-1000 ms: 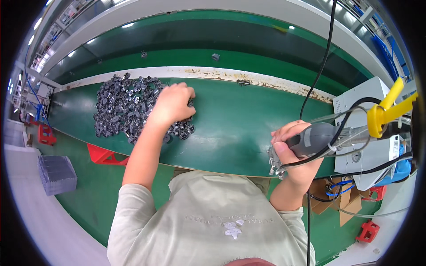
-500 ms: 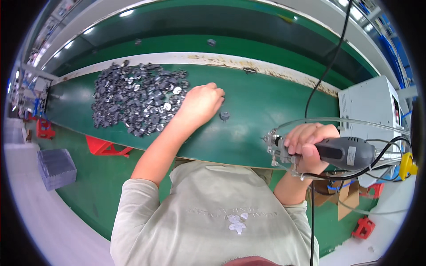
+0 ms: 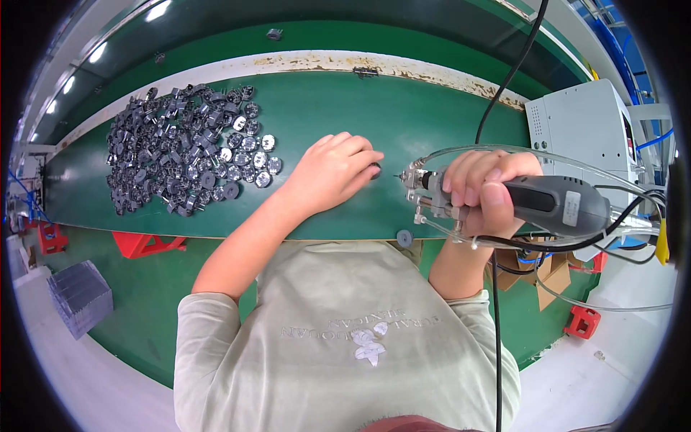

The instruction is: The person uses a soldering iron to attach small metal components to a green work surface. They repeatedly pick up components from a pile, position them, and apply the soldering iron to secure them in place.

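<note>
My left hand (image 3: 332, 171) is closed, its fingertips pinching a small dark round part (image 3: 375, 170) over the green bench. My fingers cover most of that part. My right hand (image 3: 493, 186) is wrapped round a grey and black handheld power screwdriver (image 3: 558, 205) with a metal head and clear hoses. Its thin tip (image 3: 398, 176) points left, a short gap from the part in my left hand. A round grey part (image 3: 404, 237) with a centre hole shows at the bench's near edge. To the left, many similar dark parts (image 3: 187, 147) lie in a wide heap.
A light grey machine box (image 3: 579, 119) stands at the bench's right end. A black cable (image 3: 515, 68) hangs beyond my right hand. Red stools (image 3: 147, 243), a stack of grey trays (image 3: 80, 297) and an open cardboard box (image 3: 551, 281) are below the bench.
My left hand has moved right, away from the heap and closer to the screwdriver tip. A round grey part now shows at the near edge. The whole view has shifted somewhat.
</note>
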`<state>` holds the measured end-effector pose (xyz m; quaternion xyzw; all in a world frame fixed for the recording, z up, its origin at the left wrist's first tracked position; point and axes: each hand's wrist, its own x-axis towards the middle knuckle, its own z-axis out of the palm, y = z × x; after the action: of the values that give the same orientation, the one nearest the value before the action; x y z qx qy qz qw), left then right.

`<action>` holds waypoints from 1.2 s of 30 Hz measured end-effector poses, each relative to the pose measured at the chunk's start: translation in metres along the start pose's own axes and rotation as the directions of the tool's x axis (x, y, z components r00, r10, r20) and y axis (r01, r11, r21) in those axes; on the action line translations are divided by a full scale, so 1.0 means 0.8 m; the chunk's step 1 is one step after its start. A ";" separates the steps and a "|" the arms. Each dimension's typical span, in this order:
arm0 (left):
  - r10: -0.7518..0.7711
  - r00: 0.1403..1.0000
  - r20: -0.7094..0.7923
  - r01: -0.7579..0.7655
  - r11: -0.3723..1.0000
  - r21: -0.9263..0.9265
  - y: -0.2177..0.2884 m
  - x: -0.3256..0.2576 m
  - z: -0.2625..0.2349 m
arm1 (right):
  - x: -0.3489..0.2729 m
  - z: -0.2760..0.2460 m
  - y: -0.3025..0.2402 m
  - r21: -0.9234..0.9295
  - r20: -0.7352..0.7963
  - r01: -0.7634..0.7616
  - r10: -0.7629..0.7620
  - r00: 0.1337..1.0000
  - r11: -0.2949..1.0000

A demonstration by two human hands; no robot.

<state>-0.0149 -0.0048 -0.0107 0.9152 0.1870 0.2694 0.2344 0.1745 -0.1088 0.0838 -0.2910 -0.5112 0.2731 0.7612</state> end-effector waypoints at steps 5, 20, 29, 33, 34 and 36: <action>0.186 0.981 -0.060 -0.191 0.977 -0.099 0.035 -0.012 -0.009 | 0.004 -0.026 0.007 0.056 0.032 0.041 -0.043 0.999 0.998; 0.305 0.654 0.692 -0.233 0.952 -0.200 0.105 0.004 0.298 | 0.019 -0.035 -0.022 0.025 -0.033 -0.034 0.035 0.999 0.999; 0.487 0.670 0.560 -0.658 0.739 0.144 0.093 -0.072 0.311 | -0.015 -0.017 -0.076 -0.125 -0.169 -0.056 0.034 0.985 0.991; 0.471 0.698 0.539 -0.434 0.877 -0.206 0.127 -0.072 0.176 | -0.009 -0.002 -0.080 0.046 -0.239 0.012 -0.001 0.971 0.999; 0.460 0.752 0.472 -0.387 0.888 -0.249 0.135 -0.073 0.137 | -0.008 -0.003 -0.079 0.040 -0.226 0.016 -0.007 0.974 0.999; 0.418 0.869 0.266 -0.333 0.890 -0.310 0.127 -0.072 0.071 | -0.004 -0.011 -0.073 0.048 -0.192 0.021 -0.012 0.981 0.999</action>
<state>-0.0050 -0.1336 -0.0228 0.9279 -0.0732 0.1771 0.3199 0.1884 -0.1523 0.1213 -0.2926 -0.4309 0.2501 0.8162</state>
